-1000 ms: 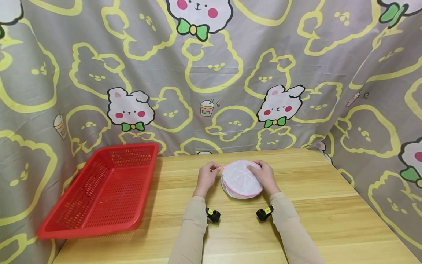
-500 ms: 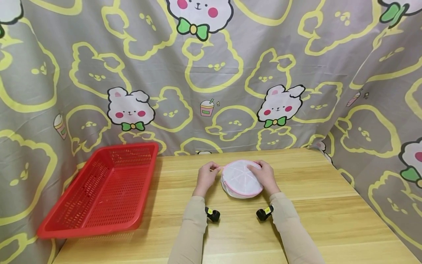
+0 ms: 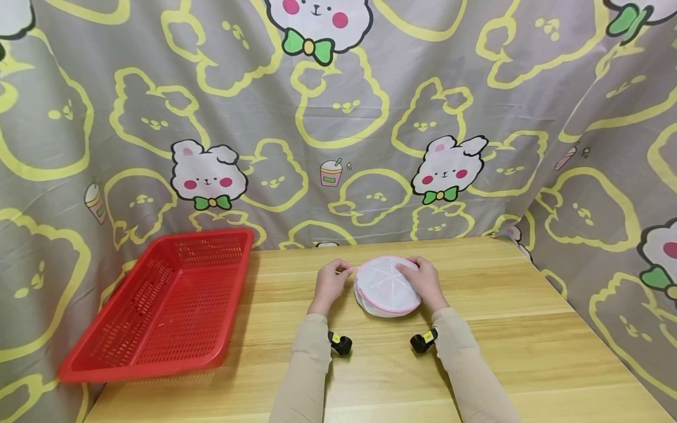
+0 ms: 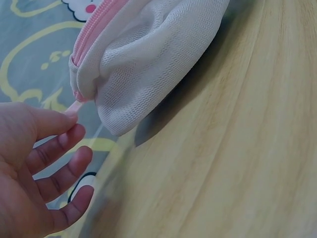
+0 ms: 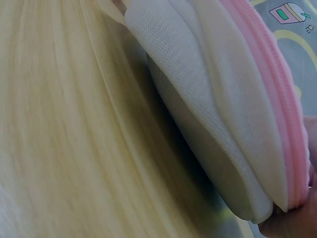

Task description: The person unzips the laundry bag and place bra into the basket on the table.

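Note:
A round white mesh laundry bag (image 3: 388, 288) with a pink zipper (image 4: 94, 29) round its top edge is held tilted at the middle of the table. My left hand (image 3: 330, 285) pinches a small pink tab (image 4: 74, 108) at the zipper's end between thumb and index finger. Its other fingers are spread loosely. On the bag's right side my right hand (image 3: 423, 282) grips the rim, thumb on top. In the right wrist view only part of that hand (image 5: 292, 220) shows, its fingers mostly hidden behind the bag. The bag's soft side sags in folds.
A red perforated plastic basket (image 3: 180, 317) stands at the left of the wooden table (image 3: 529, 352). Behind and on both sides hangs a grey patterned curtain (image 3: 317, 229). Small black wrist cameras (image 3: 341, 343) sit on both wrists.

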`<act>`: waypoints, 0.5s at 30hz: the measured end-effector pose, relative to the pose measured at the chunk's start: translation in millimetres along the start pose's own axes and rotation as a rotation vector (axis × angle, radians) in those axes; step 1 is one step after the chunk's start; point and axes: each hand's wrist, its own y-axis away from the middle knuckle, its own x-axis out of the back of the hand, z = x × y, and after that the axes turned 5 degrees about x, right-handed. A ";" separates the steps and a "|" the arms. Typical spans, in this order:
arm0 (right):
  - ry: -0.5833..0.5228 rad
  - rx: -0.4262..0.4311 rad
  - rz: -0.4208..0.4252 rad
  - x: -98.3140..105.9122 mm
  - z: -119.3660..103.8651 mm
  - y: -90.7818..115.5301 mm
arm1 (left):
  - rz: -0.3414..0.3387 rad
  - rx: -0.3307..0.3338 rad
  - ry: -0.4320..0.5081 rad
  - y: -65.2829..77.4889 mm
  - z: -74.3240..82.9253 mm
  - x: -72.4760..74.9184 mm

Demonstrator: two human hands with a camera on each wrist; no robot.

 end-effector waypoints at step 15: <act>-0.002 0.005 0.007 0.5 -1.0 0.4 | -0.001 -0.012 0.006 -0.6 0.4 1.9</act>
